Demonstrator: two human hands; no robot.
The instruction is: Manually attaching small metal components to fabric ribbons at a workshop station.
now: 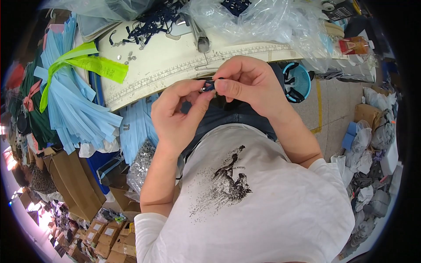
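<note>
Both hands meet just past the near edge of the white table [149, 72]. Between the fingertips sits a small dark blue piece of cord or strap with a shiny metal part [208, 85]. My left hand [177, 107] pinches its metal end between thumb and forefinger. Its other end is in the closed thumb and forefinger of my right hand [250, 83], which partly hide it. Past the hands, a metal tool [202, 44] lies on the table. A heap of dark blue cords with metal ends [151, 22] is farther back, with small loose metal pieces [130, 58] nearby.
Light blue strips [72, 103] tied with a bright yellow-green band [105, 68] hang at the left. Clear plastic bags [267, 26] cover the back of the table. A drink bottle [356, 45] lies at the right, and a blue basket [299, 81] stands below the table edge.
</note>
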